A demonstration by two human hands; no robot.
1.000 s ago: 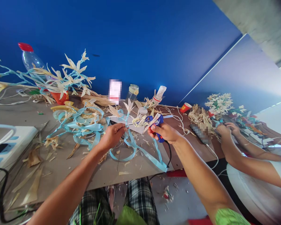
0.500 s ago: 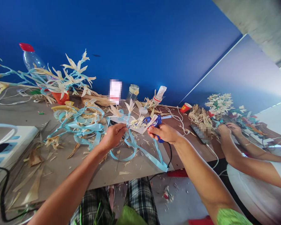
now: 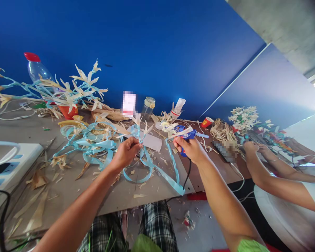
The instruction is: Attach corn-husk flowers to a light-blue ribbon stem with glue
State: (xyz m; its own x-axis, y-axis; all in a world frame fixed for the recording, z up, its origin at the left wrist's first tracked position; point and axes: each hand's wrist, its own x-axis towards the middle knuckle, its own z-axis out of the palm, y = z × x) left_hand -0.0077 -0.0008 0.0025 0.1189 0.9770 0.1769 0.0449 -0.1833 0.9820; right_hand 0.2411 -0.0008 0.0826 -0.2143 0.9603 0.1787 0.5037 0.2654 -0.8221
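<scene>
My left hand (image 3: 127, 152) is closed in a pinch on the stem of a husk flower (image 3: 137, 120), whose pale petals point up. Light blue ribbon (image 3: 149, 159) is wound round that stem and trails down over the table. Wrapped round a blue glue gun (image 3: 188, 134), my right hand (image 3: 190, 148) holds it to the right of the flower, nozzle turned leftward. A glue stick (image 3: 202, 135) juts from the gun's back. Pale husk strips lie across the gun, hiding part of it. One length of ribbon hangs just left of my right hand.
Left stand ribbon-wrapped flowers in a red cup (image 3: 68, 111), a red-capped bottle (image 3: 39, 71) and a power strip (image 3: 18, 168). A glass jar (image 3: 148, 106) is by the wall. Another red cup (image 3: 207, 122) lies farther right. A co-worker's hands (image 3: 254, 147) work at the far right.
My right hand has drawn the glue gun rightward, away from the flower stem, opening a gap. My left hand stays pinched on the stem, with the flower a little more upright.
</scene>
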